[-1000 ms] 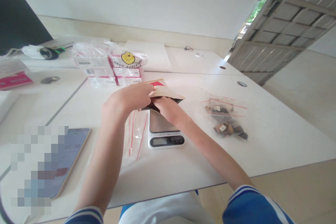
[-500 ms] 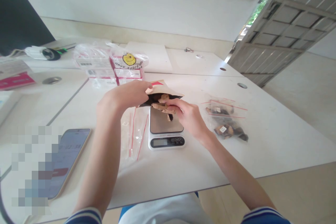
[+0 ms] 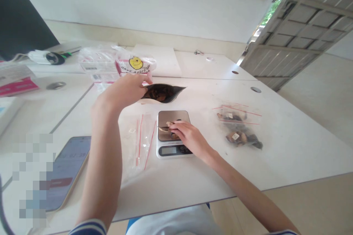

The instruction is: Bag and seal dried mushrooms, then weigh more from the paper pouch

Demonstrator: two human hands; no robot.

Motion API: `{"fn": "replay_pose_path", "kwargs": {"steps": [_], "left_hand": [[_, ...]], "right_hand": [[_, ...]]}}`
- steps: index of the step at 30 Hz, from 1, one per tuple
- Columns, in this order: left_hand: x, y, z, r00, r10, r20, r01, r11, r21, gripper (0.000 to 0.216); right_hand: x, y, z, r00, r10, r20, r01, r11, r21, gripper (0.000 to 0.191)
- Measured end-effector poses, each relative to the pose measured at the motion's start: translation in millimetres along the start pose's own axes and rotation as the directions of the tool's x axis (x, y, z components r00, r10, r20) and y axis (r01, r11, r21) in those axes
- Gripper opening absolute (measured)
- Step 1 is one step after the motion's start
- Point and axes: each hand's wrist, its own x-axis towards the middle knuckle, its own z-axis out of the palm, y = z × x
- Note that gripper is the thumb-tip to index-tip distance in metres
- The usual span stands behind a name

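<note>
My left hand (image 3: 125, 90) pinches the rim of an open dark pouch (image 3: 162, 93) held above the table, with brown dried pieces showing inside. My right hand (image 3: 185, 136) rests on the steel plate of a small digital kitchen scale (image 3: 172, 132), its fingers closed on a few tan dried pieces (image 3: 164, 127) lying on the plate. Empty clear zip bags with red seals (image 3: 143, 137) lie just left of the scale.
Two filled zip bags (image 3: 238, 130) lie right of the scale. A smartphone (image 3: 64, 170) lies at the near left. Pink-and-white boxes in a smiley plastic bag (image 3: 121, 67) sit behind. A black monitor (image 3: 19, 18) stands far left. The table edge (image 3: 248, 191) runs near me.
My right hand came out of the pouch with dried pieces and lowered them onto the scale plate. My left hand lifted the pouch back and tilted its opening toward me.
</note>
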Motion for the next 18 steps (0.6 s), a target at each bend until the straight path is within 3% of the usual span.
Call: {"fn": "replay_pose_path", "kwargs": {"steps": [4,8,12,15,18], "left_hand": [[1,0,1,1.000,0.005,0.027,-0.005,1.000,0.019,0.045],[1,2,2,0.999,-0.013,0.039,0.011,0.998,0.054,0.046],[0,5,0,0.998,-0.012,0.056,0.008,0.997,0.081,0.047],[-1,5,-1,0.998,-0.004,0.067,-0.001,0.998,0.062,0.048],[-2,4,-3,0.995,-0.012,0.097,0.009,1.000,0.029,0.049]], "right_hand": [[2,5,4,0.998,-0.041,-0.045,0.034,0.990,-0.137,0.014],[8,9,-12,0.991,0.042,-0.126,-0.063,0.984,-0.166,0.010],[15,22,-30,0.983,0.142,-0.118,-0.172,0.936,-0.306,0.014],[14,32,-34,0.982,0.191,-0.005,-0.175,0.888,-0.426,0.019],[10,33,-36,0.976,0.172,0.132,-0.102,0.902,-0.419,0.024]]}}
